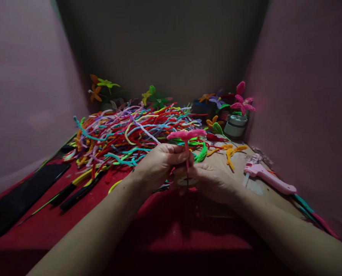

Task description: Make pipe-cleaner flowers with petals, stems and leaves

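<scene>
A pink pipe-cleaner flower (198,133) is held upright in front of me, its petals spread flat at the top of a pink stem. My left hand (159,161) pinches the stem just under the petals. Lower down, the fingers of my right hand (212,178) are closed around the same stem, whose dark lower end points toward the table. Behind my fingers, a pale round disc (188,181) is partly hidden. A large heap of loose coloured pipe cleaners (125,130) lies just beyond my left hand.
Black-and-yellow-handled pliers (81,188) and a long black object (27,195) lie at left on the red cloth (165,234). A pink glue gun (270,178) and orange pipe-cleaner pieces (231,155) rest at right. Behind stand pipe-cleaner flowers (242,103), one in a pale jar (235,125).
</scene>
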{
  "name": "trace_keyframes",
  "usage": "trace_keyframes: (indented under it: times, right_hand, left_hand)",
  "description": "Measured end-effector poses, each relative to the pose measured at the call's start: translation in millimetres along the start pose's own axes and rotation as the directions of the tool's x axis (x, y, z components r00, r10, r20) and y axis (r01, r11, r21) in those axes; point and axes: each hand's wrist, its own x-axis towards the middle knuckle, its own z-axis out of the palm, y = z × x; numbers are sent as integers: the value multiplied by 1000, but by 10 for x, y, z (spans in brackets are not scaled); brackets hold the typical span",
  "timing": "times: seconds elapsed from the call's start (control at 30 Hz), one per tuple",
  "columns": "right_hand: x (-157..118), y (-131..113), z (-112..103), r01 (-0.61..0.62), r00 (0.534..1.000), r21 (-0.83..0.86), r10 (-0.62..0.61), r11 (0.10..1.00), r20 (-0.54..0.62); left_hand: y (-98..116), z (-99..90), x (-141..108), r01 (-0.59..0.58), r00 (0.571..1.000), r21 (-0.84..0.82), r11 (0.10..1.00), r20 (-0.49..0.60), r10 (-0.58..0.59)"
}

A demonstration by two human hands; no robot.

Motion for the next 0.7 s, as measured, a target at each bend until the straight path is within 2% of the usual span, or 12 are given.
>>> trace_keyframes:
  times: [0.1, 0.3, 0.4, 0.53, 0.7]
  right_hand:
    - [9, 11, 14, 31, 999, -9, -31, 999, -33]
    - [30, 75, 6, 89, 985, -107, -104, 990, -141]
    - [19, 46, 17, 96, 982, -128, -115, 987, -149]
    - [7, -7, 43, 80, 994, -75, -86, 994, -73]
    - [-9, -10, 60, 32, 999, -47, -31, 998, 11]
  left_hand:
    - [14, 21, 1, -12, 1000, 46, 999, -16, 13]
    - [51, 84, 4, -64, 966, 333, 941, -216, 143]
    - [64, 82, 1, -76, 955, 337, 938, -245, 165]
    - [89, 44, -8, -49, 974, 328, 943, -195, 119]
    - [85, -22, -2, 27, 1000, 190, 981, -15, -24]
